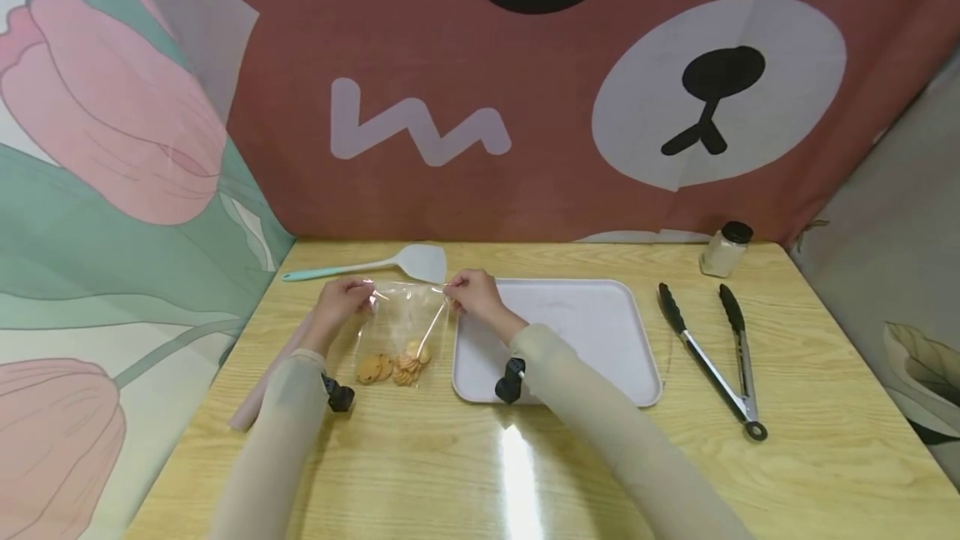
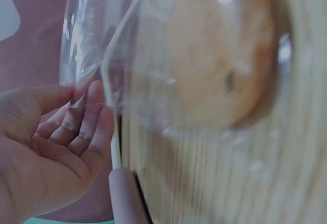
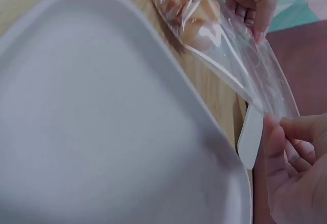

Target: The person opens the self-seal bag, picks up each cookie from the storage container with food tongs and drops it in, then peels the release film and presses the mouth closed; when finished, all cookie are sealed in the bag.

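Note:
A clear plastic bag (image 1: pixel 405 319) is stretched between the two hands at its upper corners. My left hand (image 1: pixel 345 302) pinches its left corner between thumb and fingers, and my right hand (image 1: pixel 476 294) pinches the right corner. Inside, at the bottom, lie round speckled cookies (image 1: pixel 375 368) on the left and a heap of smaller orange snack pieces (image 1: pixel 411 363) on the right. One cookie (image 2: pixel 219 55) looms large through the film in the left wrist view. Both pinches also show in the right wrist view, the right hand (image 3: pixel 301 162) being nearer.
A pale tray (image 1: pixel 562 340) lies right of the bag, under the right forearm. Behind the bag rests a white-bladed spatula (image 1: pixel 420 262). A pinkish roll (image 1: pixel 258 394) lies by the left forearm. Black-tipped tongs (image 1: pixel 708 365) and a black-lidded jar (image 1: pixel 726 250) stand at the right.

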Action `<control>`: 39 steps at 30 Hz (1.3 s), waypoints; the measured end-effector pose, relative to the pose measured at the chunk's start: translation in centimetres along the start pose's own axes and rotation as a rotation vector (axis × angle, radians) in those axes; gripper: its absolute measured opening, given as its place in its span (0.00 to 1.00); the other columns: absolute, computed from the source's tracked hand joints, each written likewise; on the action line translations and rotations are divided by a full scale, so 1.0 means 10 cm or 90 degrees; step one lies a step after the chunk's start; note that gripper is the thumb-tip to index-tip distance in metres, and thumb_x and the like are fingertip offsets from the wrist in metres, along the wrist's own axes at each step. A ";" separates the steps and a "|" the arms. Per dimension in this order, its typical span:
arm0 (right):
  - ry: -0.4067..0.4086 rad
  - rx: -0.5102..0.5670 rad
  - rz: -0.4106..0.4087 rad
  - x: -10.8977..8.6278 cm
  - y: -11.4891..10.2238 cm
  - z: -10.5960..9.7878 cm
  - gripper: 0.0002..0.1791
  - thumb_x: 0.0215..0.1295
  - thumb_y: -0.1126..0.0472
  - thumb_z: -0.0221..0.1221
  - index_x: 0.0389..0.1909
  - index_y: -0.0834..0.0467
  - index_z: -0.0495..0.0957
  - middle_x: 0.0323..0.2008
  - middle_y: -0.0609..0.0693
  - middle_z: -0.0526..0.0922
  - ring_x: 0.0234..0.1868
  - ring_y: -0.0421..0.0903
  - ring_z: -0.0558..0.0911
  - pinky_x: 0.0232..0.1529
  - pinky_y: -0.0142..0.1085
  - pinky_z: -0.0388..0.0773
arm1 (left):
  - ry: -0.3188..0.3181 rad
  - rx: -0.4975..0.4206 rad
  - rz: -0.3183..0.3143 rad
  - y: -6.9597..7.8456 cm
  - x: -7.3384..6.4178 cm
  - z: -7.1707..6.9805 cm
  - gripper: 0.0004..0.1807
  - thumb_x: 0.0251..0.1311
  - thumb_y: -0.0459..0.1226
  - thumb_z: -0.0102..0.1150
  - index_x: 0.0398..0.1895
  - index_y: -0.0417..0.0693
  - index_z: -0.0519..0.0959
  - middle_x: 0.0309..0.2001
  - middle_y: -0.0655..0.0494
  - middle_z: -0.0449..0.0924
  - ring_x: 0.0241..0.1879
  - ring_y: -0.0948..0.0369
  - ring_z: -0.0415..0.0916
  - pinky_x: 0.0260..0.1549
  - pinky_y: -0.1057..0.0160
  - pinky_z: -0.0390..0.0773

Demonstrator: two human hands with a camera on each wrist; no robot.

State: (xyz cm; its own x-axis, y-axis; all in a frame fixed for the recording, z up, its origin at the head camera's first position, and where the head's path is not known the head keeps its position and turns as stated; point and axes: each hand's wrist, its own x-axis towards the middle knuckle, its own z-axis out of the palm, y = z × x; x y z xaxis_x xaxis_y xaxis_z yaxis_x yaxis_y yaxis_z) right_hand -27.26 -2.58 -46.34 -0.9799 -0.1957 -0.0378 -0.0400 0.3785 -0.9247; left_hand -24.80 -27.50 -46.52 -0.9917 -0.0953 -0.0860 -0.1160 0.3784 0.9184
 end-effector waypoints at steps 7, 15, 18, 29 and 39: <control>0.040 0.030 0.003 0.08 0.00 -0.01 0.05 0.60 0.68 0.62 0.29 0.68 0.79 0.22 0.58 0.83 0.19 0.48 0.82 0.22 0.35 0.80 | 0.035 -0.022 -0.020 0.00 0.15 0.12 0.16 0.66 0.35 0.54 0.47 0.27 0.76 0.31 0.46 0.79 0.25 0.66 0.74 0.28 0.68 0.78; 0.016 0.067 0.019 0.09 0.09 -0.01 0.04 0.58 0.71 0.61 0.32 0.70 0.79 0.24 0.58 0.83 0.20 0.44 0.81 0.24 0.33 0.81 | 0.010 -0.028 -0.020 -0.05 0.08 0.11 0.21 0.66 0.32 0.53 0.56 0.23 0.67 0.31 0.47 0.80 0.25 0.66 0.77 0.30 0.69 0.78; 0.009 0.067 0.014 0.06 0.11 -0.03 0.06 0.57 0.73 0.60 0.35 0.70 0.78 0.26 0.58 0.83 0.21 0.46 0.82 0.24 0.33 0.81 | 0.009 0.028 0.020 -0.06 0.01 0.08 0.24 0.65 0.32 0.54 0.60 0.24 0.64 0.39 0.37 0.78 0.32 0.56 0.80 0.34 0.64 0.80; -0.027 0.072 -0.037 -0.16 0.05 -0.10 0.07 0.59 0.73 0.59 0.38 0.71 0.78 0.28 0.59 0.82 0.25 0.50 0.83 0.30 0.38 0.82 | 0.086 0.125 0.123 -0.02 -0.25 -0.01 0.25 0.63 0.32 0.56 0.61 0.29 0.65 0.54 0.30 0.71 0.52 0.40 0.71 0.51 0.47 0.73; -0.060 0.118 -0.054 -0.38 0.10 -0.31 0.11 0.60 0.71 0.60 0.41 0.74 0.77 0.32 0.61 0.83 0.26 0.42 0.82 0.32 0.38 0.82 | 0.034 0.140 0.253 0.13 -0.65 0.08 0.22 0.62 0.32 0.59 0.57 0.30 0.71 0.49 0.36 0.75 0.49 0.44 0.74 0.44 0.45 0.76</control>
State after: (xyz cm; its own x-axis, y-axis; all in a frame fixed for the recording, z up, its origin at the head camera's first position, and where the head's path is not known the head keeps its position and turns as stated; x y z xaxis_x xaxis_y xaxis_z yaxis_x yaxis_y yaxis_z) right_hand -24.18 1.31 -45.94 -0.9516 -0.3069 0.0166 -0.0772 0.1864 -0.9794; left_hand -18.54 -25.64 -45.05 -0.9582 0.0514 0.2815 0.2579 0.5813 0.7717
